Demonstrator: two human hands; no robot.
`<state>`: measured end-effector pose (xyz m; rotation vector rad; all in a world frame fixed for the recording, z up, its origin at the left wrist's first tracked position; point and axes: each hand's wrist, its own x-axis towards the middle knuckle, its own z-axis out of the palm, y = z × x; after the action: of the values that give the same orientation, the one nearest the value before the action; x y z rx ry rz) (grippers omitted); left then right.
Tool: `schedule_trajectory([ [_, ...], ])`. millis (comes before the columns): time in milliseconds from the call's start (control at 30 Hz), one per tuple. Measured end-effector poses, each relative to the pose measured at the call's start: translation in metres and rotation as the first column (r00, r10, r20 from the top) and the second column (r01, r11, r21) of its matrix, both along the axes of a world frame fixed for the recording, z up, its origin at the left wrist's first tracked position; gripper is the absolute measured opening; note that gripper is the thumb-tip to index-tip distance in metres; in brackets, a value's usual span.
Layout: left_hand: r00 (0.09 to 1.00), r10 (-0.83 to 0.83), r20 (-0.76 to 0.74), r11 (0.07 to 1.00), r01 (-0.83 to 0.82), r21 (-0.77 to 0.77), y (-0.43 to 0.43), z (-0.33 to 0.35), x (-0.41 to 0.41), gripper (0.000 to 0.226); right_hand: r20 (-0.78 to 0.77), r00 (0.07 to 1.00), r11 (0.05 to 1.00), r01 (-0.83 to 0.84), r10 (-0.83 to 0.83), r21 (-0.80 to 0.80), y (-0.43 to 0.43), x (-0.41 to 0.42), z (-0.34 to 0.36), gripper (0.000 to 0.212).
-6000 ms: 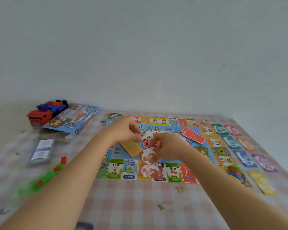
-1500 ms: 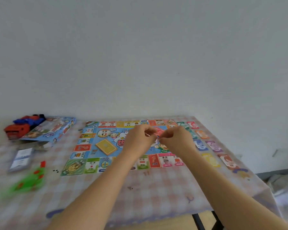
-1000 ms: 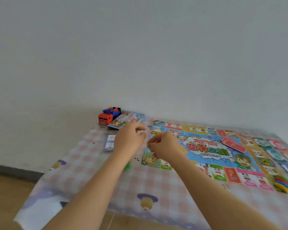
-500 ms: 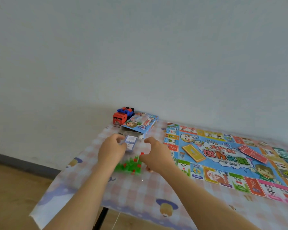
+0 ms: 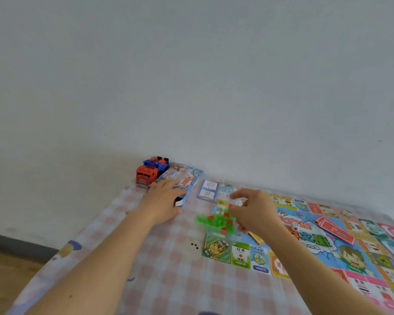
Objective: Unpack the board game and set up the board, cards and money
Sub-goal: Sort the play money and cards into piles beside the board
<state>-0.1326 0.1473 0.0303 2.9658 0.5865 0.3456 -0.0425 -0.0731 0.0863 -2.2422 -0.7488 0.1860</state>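
Green and red plastic pieces, blurred, fill a clear bag (image 5: pixel 216 221) gripped by the right hand (image 5: pixel 257 212). Its fingers curl round the bag's edge and its forefinger (image 5: pixel 237 196) points left. The bag is over the left edge of the game board (image 5: pixel 305 248).

Left hand (image 5: pixel 162 202): palm down, fingers extended and resting on the near end of the blue game box (image 5: pixel 183 181), clasping nothing.

Between the two hands, just right of the box, a blue-and-white card pack (image 5: pixel 208 189) shows, blurred. Whether it lies on the bench or is lifted cannot be told.

Board: unfolded flat on the checked cloth of the bench (image 5: pixel 168 276), mostly to the right of both hands. On its centre panel lie a red card deck (image 5: pixel 334 230), a small white die (image 5: pixel 295 228) and, partly hidden behind the right wrist, a yellow deck (image 5: pixel 256 238).

Behind the box, against the wall, stands a red-and-blue toy truck (image 5: pixel 150 172). Small black specks (image 5: pixel 194 245) mark the cloth left of the board.
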Motion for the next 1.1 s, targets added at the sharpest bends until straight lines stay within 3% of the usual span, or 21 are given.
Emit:
schedule_trajectory([
  [267,1.000,0.000,0.008,0.995,0.000,0.102,-0.003,-0.002,0.033,0.061,-0.001,0.999,0.999,0.050,-0.050,0.011,-0.007,0.028,0.000,0.030],
  [433,0.998,0.025,0.062,0.999,-0.027,0.040,0.007,0.004,0.042,0.068,-0.006,0.999,0.999,0.051,-0.050,0.006,-0.003,0.034,0.000,0.029],
  [767,0.974,0.016,0.225,0.999,-0.008,-0.033,0.014,0.000,0.040,0.043,-0.030,0.999,1.000,-0.022,0.022,0.007,-0.003,0.018,-0.004,0.032],
  [833,0.960,0.039,0.278,0.996,-0.016,-0.082,0.013,-0.001,0.040,0.041,-0.026,0.999,0.999,-0.036,0.036,0.002,-0.005,0.014,-0.003,0.033],
  [1000,0.967,0.028,0.254,0.955,0.049,-0.292,0.015,0.002,0.035,0.033,-0.100,0.993,0.998,-0.058,0.058,0.000,-0.006,0.001,-0.006,0.032],
  [1100,0.917,0.128,0.379,0.912,0.041,-0.408,0.015,0.009,0.023,0.025,-0.142,0.985,0.995,-0.096,0.098,0.021,-0.001,-0.015,-0.012,0.029],
])
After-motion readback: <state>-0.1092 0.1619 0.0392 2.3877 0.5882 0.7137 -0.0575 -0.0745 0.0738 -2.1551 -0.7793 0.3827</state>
